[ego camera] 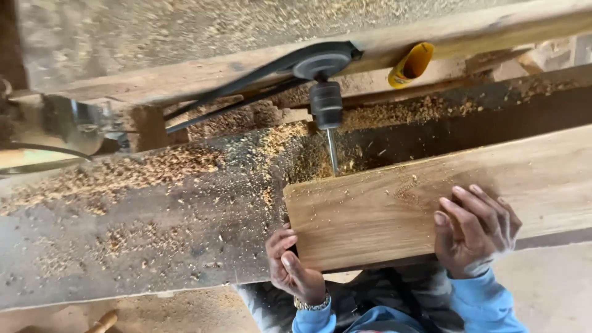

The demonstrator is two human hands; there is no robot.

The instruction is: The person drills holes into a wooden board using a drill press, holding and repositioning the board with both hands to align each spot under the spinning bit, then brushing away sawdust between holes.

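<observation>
Blue sleeves (pixel 475 302) sit closest to my view, both mine, poking in from the bottom edge, with a watch (pixel 311 304) on the left wrist.

Biggest thing out there is the bench (pixel 154 228), a long grey slab running across the whole shot and buried in sawdust (pixel 117 176), thickest up along its far side. Behind it a beam (pixel 185 77) runs the same way, carrying a dark pulley (pixel 320 63) with belts (pixel 234 92) trailing off to the left.

Next down in size, the board (pixel 394 209). It lies flat on the bench, right of centre, running off the right edge of the frame, its near left corner at my left hand and its far edge up against the bit.

Left hand (pixel 293 268) is curled around that near corner, fingers wrapped over the end, so it's got a proper grip. Right hand (pixel 472 231) is spread open, palm down on top of the board, pressing rather than gripping.

Chuck (pixel 325 105) hangs under the pulley, and the bit (pixel 333 151) sticks out of it with its tip touching the board's far edge. Yellow cup thing (pixel 410 65) is tucked under the beam, just right of the pulley.
</observation>
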